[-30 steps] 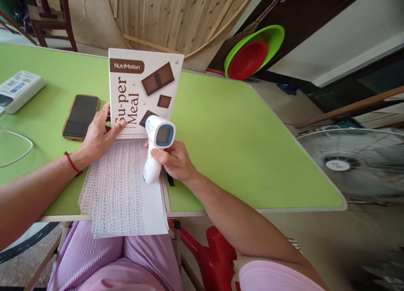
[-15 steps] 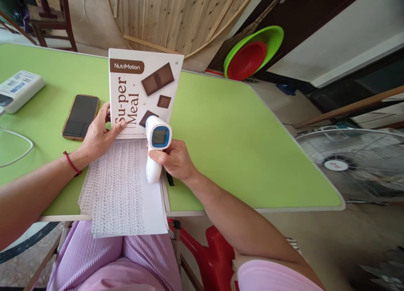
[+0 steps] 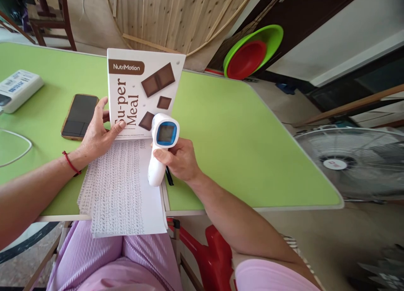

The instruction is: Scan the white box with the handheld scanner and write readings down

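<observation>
My left hand (image 3: 102, 129) grips the lower left edge of a white box (image 3: 126, 89) printed "NutriMotion Su-per Meal" with brown chocolate pieces, its thumb on the front. The box stands upright on the table at the far end of the written sheets. In my right hand (image 3: 181, 158) is a white infrared thermometer (image 3: 156, 169), its blue-framed screen facing me, in front of the box's lower right corner. Handwritten papers (image 3: 126, 198) lie below both hands and overhang the table's near edge. Part of a black pen (image 3: 169, 176) shows beside the thermometer handle.
On the green table (image 3: 240, 148), a phone (image 3: 80, 116) lies left of the box. Farther left are a white device (image 3: 20, 91) and a white cable (image 3: 22, 156). Beyond the table are a fan (image 3: 336, 164), green and red basins (image 3: 246, 59), and a red stool (image 3: 217, 257) below.
The thermometer has moved slightly right in my right hand, uncovering more of the box's lowest chocolate picture. My left hand still grips the box, which has barely shifted.
</observation>
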Tool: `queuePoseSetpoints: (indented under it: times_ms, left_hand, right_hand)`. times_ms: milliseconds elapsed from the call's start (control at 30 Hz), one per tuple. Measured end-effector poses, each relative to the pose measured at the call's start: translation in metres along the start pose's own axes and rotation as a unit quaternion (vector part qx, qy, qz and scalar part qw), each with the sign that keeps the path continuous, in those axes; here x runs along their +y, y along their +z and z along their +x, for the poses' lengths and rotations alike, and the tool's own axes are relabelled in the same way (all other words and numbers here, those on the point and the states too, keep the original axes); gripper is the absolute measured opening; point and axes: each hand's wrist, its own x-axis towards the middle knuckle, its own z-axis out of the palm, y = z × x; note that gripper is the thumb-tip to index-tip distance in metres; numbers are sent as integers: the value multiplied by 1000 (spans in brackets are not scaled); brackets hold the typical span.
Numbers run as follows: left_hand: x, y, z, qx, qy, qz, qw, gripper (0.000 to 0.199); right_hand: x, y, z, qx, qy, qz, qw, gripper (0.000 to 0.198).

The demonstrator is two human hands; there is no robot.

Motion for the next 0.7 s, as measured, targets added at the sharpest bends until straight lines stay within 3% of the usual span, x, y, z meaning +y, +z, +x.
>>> queuePoseSetpoints:
  times_ms: [233,400,600,700]
  left_hand:
    - [-9,-2,3,34,6,32,999,79]
    - [-7,-6,6,26,36,80,996,77]
    - [-5,-7,5,16,38,118,992,76]
    - [-10,-8,5,38,36,126,991,72]
  right_hand:
    - [-6,-5,-1,15,-41,-13,999,26]
    - [-11,-18,4,27,-59,-59,996,18]
    - [-23,-55,10,24,-2,-182,983,22]
    - [-28,-77,11,-18,51,-299,953,22]
